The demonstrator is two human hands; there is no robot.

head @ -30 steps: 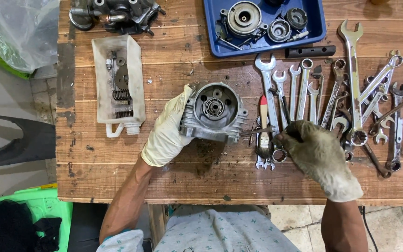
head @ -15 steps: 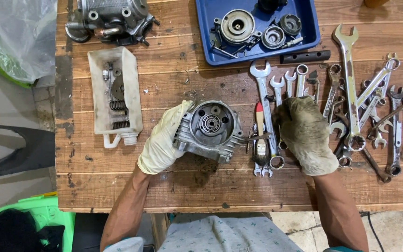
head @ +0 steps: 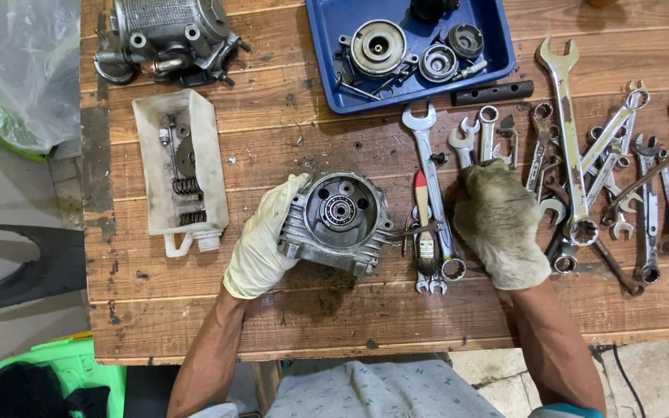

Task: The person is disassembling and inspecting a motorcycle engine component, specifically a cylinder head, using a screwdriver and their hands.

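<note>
While the gloved left hand (head: 261, 240) grips the round engine casing (head: 337, 222), bore facing up, mid-counter (head: 303, 317), the right hand (head: 499, 224) closes on a thin rod (head: 414, 230) lying crosswise toward it; a brush (head: 423, 220) and wrenches (head: 582, 162) crowd the right

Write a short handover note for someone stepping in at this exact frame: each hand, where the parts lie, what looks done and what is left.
Left hand: gloved, grip closed on the side of the round metal engine housing, which sits on the wooden bench with its open face and centre bearing up.
Right hand: gloved, resting on the row of wrenches; whether it grips one cannot be told.
A small brush lies between housing and hand.
Done: loose parts sit in the blue tray and the white tub.
Left: no tool is on the housing yet.
</note>
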